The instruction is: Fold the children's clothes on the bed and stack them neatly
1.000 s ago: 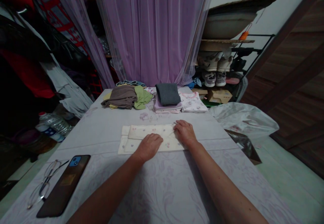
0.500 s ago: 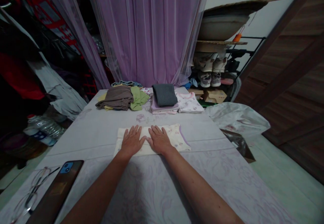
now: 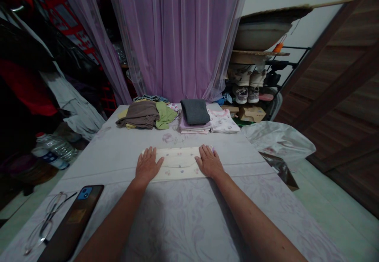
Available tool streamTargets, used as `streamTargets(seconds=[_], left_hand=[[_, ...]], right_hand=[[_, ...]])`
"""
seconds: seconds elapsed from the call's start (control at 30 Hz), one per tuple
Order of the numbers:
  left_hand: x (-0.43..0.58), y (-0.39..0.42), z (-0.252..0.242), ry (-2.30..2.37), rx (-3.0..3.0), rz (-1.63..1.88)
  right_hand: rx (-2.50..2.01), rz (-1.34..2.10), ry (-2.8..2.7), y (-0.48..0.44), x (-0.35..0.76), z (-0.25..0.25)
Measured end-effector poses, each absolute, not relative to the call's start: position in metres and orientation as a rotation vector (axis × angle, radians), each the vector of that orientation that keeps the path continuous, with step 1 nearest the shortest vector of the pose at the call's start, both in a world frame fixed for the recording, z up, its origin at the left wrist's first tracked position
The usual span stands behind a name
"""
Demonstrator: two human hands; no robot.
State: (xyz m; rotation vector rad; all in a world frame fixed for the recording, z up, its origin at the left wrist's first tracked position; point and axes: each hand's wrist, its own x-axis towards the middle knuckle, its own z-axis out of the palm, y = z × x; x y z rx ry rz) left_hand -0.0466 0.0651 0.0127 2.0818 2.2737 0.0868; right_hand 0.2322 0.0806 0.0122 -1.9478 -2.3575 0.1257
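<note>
- Left hand [image 3: 147,165] lies open, palm down and fingers spread, across the left end of a folded cream cloth [image 3: 177,163]; it grips nothing.
- Right hand [image 3: 209,161], equally relaxed and ungripping, presses flat on the cloth's right end.
- Between the hands, the printed cloth forms a long, flat band on a lilac floral sheet [image 3: 266,214]; the two palms appear placed to keep its fold down.
- Ahead of the right hand, a grey folded garment [image 3: 194,112] sits squarely on a mauve folded cloth [image 3: 192,128], with a white printed garment [image 3: 222,121] just beside them.
- Ahead of the left hand, a brown garment [image 3: 140,115] overlaps a green garment [image 3: 164,115].
- Nearer the left hand, a smartphone [image 3: 71,222] lies beside eyeglasses [image 3: 44,224].
- Right of the right hand, a white plastic bag [image 3: 276,139] slumps beyond the sheet; its contents cannot be seen.
- Farther ahead, a cardboard box [image 3: 251,114] sits closed to view, and a basin [image 3: 262,36] hides its inside.
</note>
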Motion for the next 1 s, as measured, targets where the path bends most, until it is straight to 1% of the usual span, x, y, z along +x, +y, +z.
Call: streamTargets(seconds=[0.2,0.3,0.4,0.47,0.57,0.67,0.9,1.0], left_hand=[[-0.055,0.062,0.011,2.312,2.018,0.126],[-0.055,0.062,0.011,2.313,2.01,0.121],[-0.054,0.063,0.011,2.311,2.017,0.119],[-0.055,0.063,0.009,2.313,2.02,0.114],[-0.056,0.064,0.009,2.319,2.013,0.107],[-0.056,0.063,0.01,2.326,2.011,0.106],[-0.054,0.063,0.014,2.306,1.997,0.128],[-0.058,0.063,0.014,2.338,1.955,0.206]], right_hand=[[-2.08,0.203,-2.296,0.084,0.235,0.023],[-2.102,0.155,-2.198,0.079,0.216,0.033],[-1.894,0.144,-2.269,0.071,0.178,0.041],[-1.748,0.253,-2.363,0.067,0.152,0.042],[-1.686,0.361,-2.444,0.066,0.134,0.038],[-1.753,0.333,-2.417,0.07,0.15,0.031],[-1.97,0.132,-2.282,0.072,0.222,0.018],[-1.99,0.093,-2.265,0.07,0.228,0.015]])
